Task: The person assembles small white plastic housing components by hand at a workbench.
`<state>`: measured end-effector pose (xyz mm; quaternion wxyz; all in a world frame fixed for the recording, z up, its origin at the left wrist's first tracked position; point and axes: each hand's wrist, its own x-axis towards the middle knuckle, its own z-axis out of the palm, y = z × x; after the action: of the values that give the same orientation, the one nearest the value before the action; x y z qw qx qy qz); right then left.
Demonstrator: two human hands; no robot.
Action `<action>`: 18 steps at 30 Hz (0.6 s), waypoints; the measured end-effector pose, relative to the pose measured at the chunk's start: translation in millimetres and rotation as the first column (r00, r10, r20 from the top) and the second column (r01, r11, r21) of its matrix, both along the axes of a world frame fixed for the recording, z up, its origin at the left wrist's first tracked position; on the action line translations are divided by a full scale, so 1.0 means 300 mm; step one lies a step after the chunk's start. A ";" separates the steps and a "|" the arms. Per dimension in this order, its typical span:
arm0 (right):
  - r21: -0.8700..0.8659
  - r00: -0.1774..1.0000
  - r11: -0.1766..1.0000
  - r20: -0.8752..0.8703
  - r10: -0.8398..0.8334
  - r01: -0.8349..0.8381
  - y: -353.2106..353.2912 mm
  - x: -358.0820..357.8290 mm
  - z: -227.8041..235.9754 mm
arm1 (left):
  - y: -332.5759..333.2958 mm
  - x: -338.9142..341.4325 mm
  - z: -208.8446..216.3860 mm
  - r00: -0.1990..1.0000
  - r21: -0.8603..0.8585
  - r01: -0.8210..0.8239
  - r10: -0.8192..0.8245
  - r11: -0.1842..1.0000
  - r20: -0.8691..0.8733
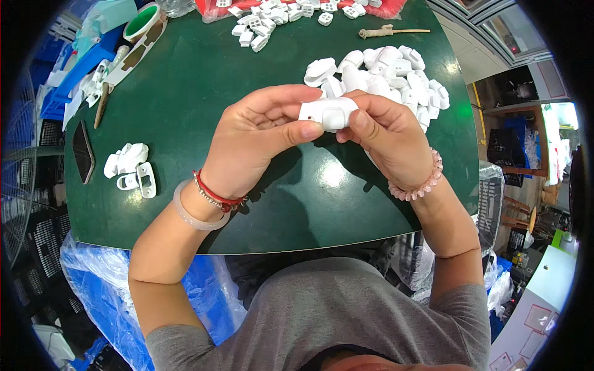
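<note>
Between my two hands, above the middle of the green table point(260, 222), is a small white plastic housing point(329, 114) with rounded ends and a tiny hole near its left end. My left hand point(266, 120) pinches that left end between thumb and fingers. On the right end, the thumb and fingers of my right hand point(383, 127) are closed too. Just beyond my right hand lies a heap of similar white plastic housings point(371, 77), partly hidden by my fingers. A few separate white parts point(130, 159), one an open frame, lie at the left.
Small white blocks point(266, 21) lie on and around a red bag point(213, 9) at the far edge. A thin stick-like tool point(396, 32) lies at the far right. At the left are a dark phone-like slab point(83, 151), a tape roll point(141, 23) and a blue rack point(80, 77).
</note>
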<state>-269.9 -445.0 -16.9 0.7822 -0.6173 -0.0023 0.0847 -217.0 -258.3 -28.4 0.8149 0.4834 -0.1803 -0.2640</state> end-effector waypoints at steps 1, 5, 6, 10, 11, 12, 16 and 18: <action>-0.014 0.999 1.000 0.039 0.011 -0.010 -0.006 -0.001 -0.005 | -0.001 -0.001 0.004 1.000 -0.008 0.016 -0.016 1.000 -0.009; 0.019 0.991 1.000 0.135 -0.008 0.006 -0.001 -0.001 -0.006 | 0.001 0.002 0.015 0.997 0.030 0.075 -0.074 0.997 -0.019; 0.019 0.990 1.000 0.138 -0.015 0.012 -0.003 -0.003 -0.008 | 0.002 0.000 0.014 0.997 0.030 0.081 -0.081 0.996 -0.015; -0.022 0.994 1.000 0.106 -0.007 0.009 -0.004 -0.005 0.007 | -0.004 0.004 -0.004 0.997 0.044 0.004 -0.007 0.999 0.083; -0.053 0.991 0.998 0.134 -0.012 0.020 0.002 -0.006 0.019 | -0.003 0.004 0.000 0.996 0.051 -0.015 0.011 0.999 0.086; -0.023 0.986 0.999 0.164 -0.027 0.031 -0.004 -0.007 0.003 | 0.003 0.005 0.006 0.997 0.084 0.023 -0.030 0.996 0.074; -0.275 0.959 0.961 0.260 0.113 -0.039 -0.082 0.015 0.063 | -0.016 -0.010 0.019 0.991 0.092 -0.023 0.011 0.995 0.131; -0.432 0.956 0.873 0.272 -0.111 0.224 -0.154 0.030 0.093 | -0.026 -0.013 0.020 0.952 0.124 -0.163 0.123 0.979 0.281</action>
<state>-260.8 -491.1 11.1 0.6125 -0.7878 -0.0224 -0.0607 -220.9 -266.0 -22.4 0.7621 0.5850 -0.2349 -0.1477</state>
